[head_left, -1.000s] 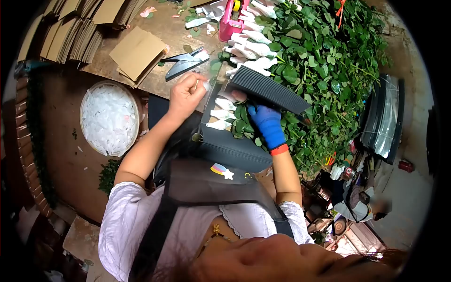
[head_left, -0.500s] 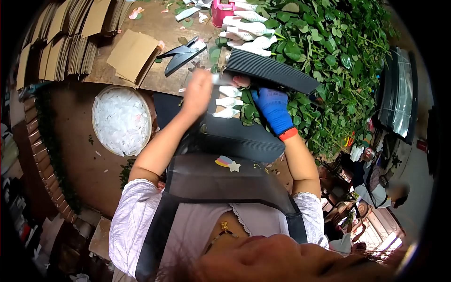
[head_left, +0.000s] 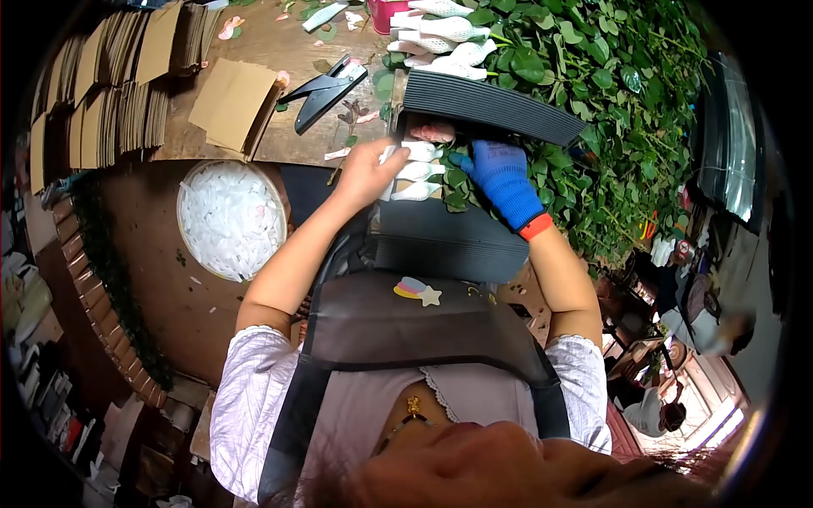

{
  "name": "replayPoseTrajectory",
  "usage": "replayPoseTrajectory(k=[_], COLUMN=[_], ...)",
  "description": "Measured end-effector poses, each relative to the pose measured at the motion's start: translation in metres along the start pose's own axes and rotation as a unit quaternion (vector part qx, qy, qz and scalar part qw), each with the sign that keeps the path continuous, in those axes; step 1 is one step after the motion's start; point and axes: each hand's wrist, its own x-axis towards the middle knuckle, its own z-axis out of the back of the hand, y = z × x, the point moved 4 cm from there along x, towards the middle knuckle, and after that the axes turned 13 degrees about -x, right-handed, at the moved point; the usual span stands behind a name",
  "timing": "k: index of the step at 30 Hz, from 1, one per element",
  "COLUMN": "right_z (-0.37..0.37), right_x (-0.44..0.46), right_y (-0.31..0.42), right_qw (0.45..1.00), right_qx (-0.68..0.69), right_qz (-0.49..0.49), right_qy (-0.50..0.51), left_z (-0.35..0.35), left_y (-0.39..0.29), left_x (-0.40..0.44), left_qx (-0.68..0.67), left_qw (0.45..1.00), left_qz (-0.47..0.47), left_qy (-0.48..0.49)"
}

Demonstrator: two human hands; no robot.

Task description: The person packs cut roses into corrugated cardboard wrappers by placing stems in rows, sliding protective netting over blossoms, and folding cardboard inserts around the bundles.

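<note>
My bare left hand (head_left: 373, 172) is closed, its fingertips on a small white slip (head_left: 387, 155), beside white net-sleeved flower heads (head_left: 417, 172) lying in a row. My right hand (head_left: 506, 182), in a blue glove with an orange cuff, is among green leaves by the stems. Its thumb points left, and its other fingers are partly hidden under a black ridged sheet (head_left: 491, 106). A pink rose head (head_left: 433, 132) shows below the sheet's left end. Another black ridged piece (head_left: 449, 241) lies nearest my body.
Leafy stems (head_left: 610, 118) pile up on the right. A stapler-like tool (head_left: 330, 95) and cardboard sheets (head_left: 233, 103) lie on the wooden table (head_left: 292, 46), with cardboard stacks (head_left: 106, 118) at left. A round basin (head_left: 282, 233) holds white slips. People are at lower right.
My left hand has come down and right to the net-sleeved heads with the white slip. My gloved hand stays by the leaves under the black sheet. The whole view has shifted.
</note>
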Motion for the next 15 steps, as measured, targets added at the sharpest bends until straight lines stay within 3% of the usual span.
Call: replayPoseTrajectory(k=[4,7,10,13,15], right_z=[0.0,0.006,0.007,-0.008,-0.01], right_x=[-0.001,-0.001,-0.003,-0.002,-0.002], right_y=[0.001,0.0,0.0,-0.003,-0.01], right_qw=[1.0,0.999,0.999,0.995,0.998], right_qx=[-0.005,-0.008,0.006,-0.01,0.034], right_qz=[0.006,0.0,0.0,0.031,0.045], right_qy=[-0.023,0.042,0.032,-0.092,-0.021], left_z=[0.0,0.0,0.009,0.033,0.068], left_y=[-0.005,-0.011,-0.004,-0.022,-0.026], left_x=[-0.012,-0.017,-0.017,-0.023,-0.022], left_qx=[-0.126,-0.261,-0.296,-0.351,-0.395], left_qw=[0.99,0.959,0.945,0.91,0.899], left_qz=[0.015,0.044,0.09,0.086,0.015], left_qy=[-0.054,-0.106,-0.111,-0.202,-0.186])
